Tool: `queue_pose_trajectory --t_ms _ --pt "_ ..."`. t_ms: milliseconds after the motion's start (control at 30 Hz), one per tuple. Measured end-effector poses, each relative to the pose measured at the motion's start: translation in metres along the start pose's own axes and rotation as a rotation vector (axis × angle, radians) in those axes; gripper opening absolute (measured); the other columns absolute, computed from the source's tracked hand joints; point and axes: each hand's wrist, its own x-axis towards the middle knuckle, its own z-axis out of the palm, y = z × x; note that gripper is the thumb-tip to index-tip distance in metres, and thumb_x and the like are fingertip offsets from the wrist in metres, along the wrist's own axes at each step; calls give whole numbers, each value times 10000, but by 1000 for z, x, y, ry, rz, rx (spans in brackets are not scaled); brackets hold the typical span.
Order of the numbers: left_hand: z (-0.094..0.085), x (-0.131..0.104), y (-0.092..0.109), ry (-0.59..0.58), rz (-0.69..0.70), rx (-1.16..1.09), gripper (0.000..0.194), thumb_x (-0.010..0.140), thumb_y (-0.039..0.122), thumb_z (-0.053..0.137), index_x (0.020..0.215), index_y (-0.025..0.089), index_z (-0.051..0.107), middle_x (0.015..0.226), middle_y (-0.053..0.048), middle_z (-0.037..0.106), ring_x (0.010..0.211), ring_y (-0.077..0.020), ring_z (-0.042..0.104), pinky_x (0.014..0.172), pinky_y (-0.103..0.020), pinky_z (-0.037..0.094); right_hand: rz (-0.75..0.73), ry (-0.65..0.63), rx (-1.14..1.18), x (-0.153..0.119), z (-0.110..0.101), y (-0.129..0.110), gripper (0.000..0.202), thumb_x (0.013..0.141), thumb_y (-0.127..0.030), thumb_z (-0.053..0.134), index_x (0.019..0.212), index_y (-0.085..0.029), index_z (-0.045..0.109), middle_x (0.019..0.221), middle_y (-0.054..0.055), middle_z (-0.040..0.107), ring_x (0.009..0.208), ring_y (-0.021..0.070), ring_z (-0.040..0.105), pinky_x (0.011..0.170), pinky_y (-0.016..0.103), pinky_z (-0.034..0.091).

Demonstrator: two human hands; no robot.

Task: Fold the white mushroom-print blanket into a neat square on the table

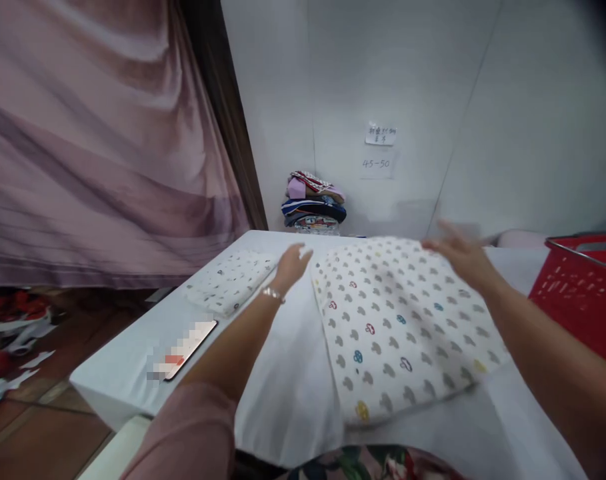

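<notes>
A white cloth with grey, red, blue and yellow mushroom prints (383, 327) lies spread out before me on the white-covered table (277, 400). Just off its far left corner hovers my left hand (291, 267), thumb and fingers apart with nothing in them. My right hand (455, 252), slightly blurred, is over the cloth's far right corner, its fingers spread. Whether its fingertips touch the fabric I cannot tell. To the left, a second white printed cloth (230, 283) rests flat, apparently folded.
Nearer on the left lies a phone (190, 350), its screen pixelated. A red plastic basket (580, 293) stands at the right. Folded clothes (314, 203) are stacked at the far edge against the wall. A pink curtain (107, 147) hangs at left, with items (17, 333) on the tiled floor.
</notes>
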Motion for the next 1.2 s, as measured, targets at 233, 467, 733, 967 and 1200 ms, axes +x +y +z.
queue_pose_trajectory --t_ms 233,467,733,967,1200 --pt "30 -130 -52 -234 -328 -110 458 650 454 687 1021 192 629 1062 -85 633 806 -198 596 859 -320 420 281 -67 -568 -115 -51 160 376 645 -438 597 907 -183 682 988 114 682 883 305 633 831 474 468" --pt "58 -168 -42 -431 -414 -94 445 732 468 596 1078 190 559 805 -31 648 737 -183 597 691 -264 410 430 -106 -796 -153 -95 207 519 774 -530 441 1083 -153 623 1196 214 574 1057 352 561 849 419 436" --pt "73 -170 -27 -393 -411 5 152 734 258 591 868 186 581 789 -19 638 750 -163 576 688 -257 412 186 -182 -642 -149 -17 130 535 790 -472 432 1172 -131 592 1271 152 535 1149 316 498 891 423 443" --pt "84 -170 7 -241 -645 -628 231 723 171 607 944 168 540 718 13 557 552 -83 526 510 -198 424 80 -618 -171 -226 118 25 684 776 -511 515 1386 -235 375 1386 63 430 1192 263 475 967 377 421" --pt "95 -165 49 -293 -529 -879 224 731 182 615 938 154 532 708 19 547 544 -75 555 523 -205 484 336 -346 225 -208 135 31 663 724 -426 575 1332 -200 436 1230 72 573 1160 284 496 925 406 440"
